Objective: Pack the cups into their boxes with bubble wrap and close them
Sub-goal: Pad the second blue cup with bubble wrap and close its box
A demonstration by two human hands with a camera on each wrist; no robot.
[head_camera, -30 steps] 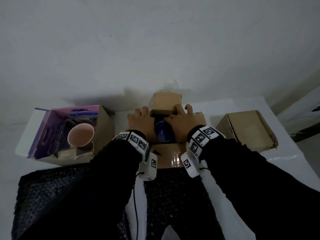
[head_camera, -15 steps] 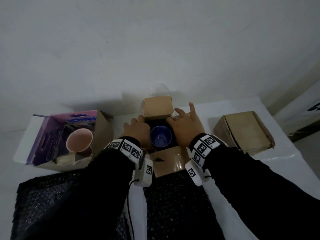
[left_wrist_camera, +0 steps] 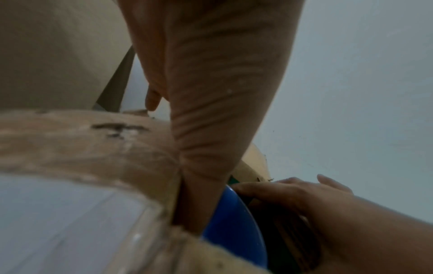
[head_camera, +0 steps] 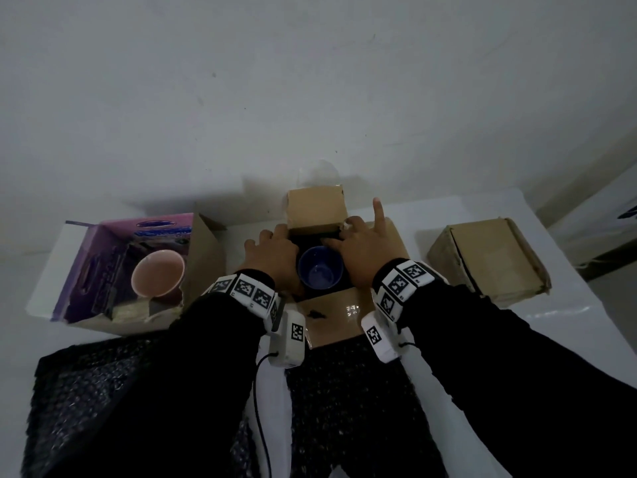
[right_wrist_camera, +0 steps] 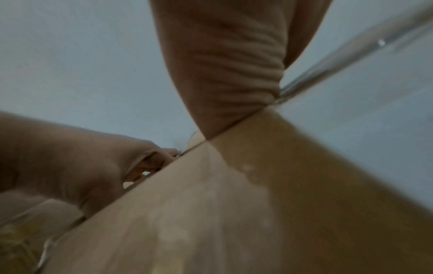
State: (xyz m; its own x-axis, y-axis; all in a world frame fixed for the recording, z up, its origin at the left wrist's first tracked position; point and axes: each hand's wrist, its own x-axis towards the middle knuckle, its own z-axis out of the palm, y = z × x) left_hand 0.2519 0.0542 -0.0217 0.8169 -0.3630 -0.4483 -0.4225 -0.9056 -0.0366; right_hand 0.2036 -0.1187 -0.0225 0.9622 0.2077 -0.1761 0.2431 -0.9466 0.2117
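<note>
blue cup [head_camera: 320, 270] walls hidden by hands and box [head_camera: 331, 315]; left hand [head_camera: 272, 251] fingertips — hidden; wrist views blurred

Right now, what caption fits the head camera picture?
Both hands steady the blue cup inside its open cardboard box.

Blue cup [head_camera: 320, 271] sits upright in the open middle box [head_camera: 315, 210]; pink cup [head_camera: 158, 272] tilts in the purple box [head_camera: 103, 267]; right box [head_camera: 489, 258] looks closed; dark bubble wrap [head_camera: 348, 401] lies nearest.

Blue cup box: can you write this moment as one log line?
blue cup: in open middle box | left hand, right hand: on box sides | pink cup: purple box | flaps: open
</note>
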